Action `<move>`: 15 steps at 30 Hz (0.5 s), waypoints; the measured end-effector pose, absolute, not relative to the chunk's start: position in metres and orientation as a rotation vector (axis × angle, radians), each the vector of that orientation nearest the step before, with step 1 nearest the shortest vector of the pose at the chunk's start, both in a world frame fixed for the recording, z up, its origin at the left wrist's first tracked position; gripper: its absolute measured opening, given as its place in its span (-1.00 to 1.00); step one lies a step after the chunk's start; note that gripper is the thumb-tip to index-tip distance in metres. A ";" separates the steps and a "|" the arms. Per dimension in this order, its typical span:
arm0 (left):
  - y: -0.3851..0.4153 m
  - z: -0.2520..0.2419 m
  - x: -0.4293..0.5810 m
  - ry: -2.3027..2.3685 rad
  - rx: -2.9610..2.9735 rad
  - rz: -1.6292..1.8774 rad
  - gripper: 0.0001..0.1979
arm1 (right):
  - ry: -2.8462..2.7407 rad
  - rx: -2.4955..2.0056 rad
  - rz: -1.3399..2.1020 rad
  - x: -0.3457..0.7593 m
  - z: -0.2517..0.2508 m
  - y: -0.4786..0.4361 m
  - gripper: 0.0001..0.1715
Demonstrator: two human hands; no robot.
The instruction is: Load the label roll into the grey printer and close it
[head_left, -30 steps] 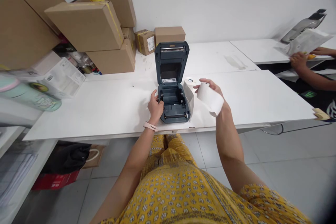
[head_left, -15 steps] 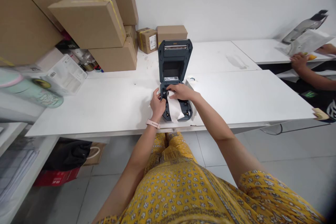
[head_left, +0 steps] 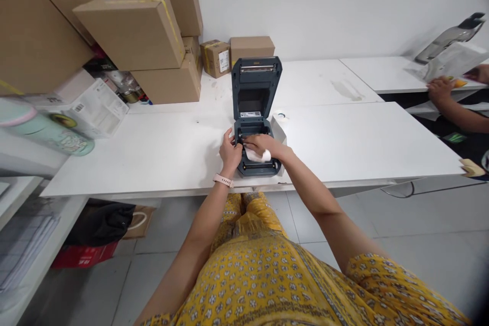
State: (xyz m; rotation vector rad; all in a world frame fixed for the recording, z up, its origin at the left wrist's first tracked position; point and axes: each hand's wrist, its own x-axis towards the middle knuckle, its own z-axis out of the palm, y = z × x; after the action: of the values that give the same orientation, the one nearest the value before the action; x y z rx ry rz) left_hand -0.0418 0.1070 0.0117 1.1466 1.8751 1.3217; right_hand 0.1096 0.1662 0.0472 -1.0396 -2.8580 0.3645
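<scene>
A dark label printer [head_left: 255, 86] stands on the white table with its lid raised. My left hand [head_left: 230, 152] grips the printer's left side, thumb over the edge of the bay. My right hand [head_left: 263, 143] is inside the bay, its fingers bent round a white paper roll [head_left: 258, 155], which is partly hidden under the palm. Below the roll, a dark roller bar shows at the printer's front. Behind the printer's right side lies a white round item [head_left: 281, 116], beside some white paper.
Cardboard boxes [head_left: 132, 33] are stacked at the back left, near a mint bottle [head_left: 57, 132]. Two smaller boxes [head_left: 252, 46] stand behind the printer. At the far right, another person's hands [head_left: 441, 89] hold a clear bag [head_left: 456, 58] near a grey bottle [head_left: 446, 41].
My right hand has moved down in the bay with the roll. The loose paper end that hung over the printer's front is now drawn in under my hand. My left hand stays on the printer.
</scene>
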 end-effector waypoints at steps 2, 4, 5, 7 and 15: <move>0.107 0.011 -0.042 1.877 1.146 1.332 -0.28 | -2.798 -1.007 0.374 0.119 0.041 0.147 -0.63; 0.107 0.010 -0.042 1.867 1.138 1.349 -0.29 | -2.693 -0.995 0.339 0.128 0.032 0.125 -0.57; 0.108 0.009 -0.042 1.857 1.131 1.360 -0.29 | -2.638 -0.998 0.305 0.131 0.028 0.113 -0.55; 0.109 0.005 -0.042 1.831 1.108 1.381 -0.29 | -2.552 -1.011 0.225 0.134 0.020 0.092 -0.52; 0.116 -0.010 -0.043 1.702 1.029 1.440 -0.31 | -2.395 -1.036 0.093 0.136 0.005 0.050 -0.53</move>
State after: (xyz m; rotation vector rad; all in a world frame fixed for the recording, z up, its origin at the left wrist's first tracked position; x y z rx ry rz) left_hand -0.0425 0.1159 -0.0099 1.0293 1.7020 1.4401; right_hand 0.1360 0.0498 0.0051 -1.0358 -2.3946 0.0934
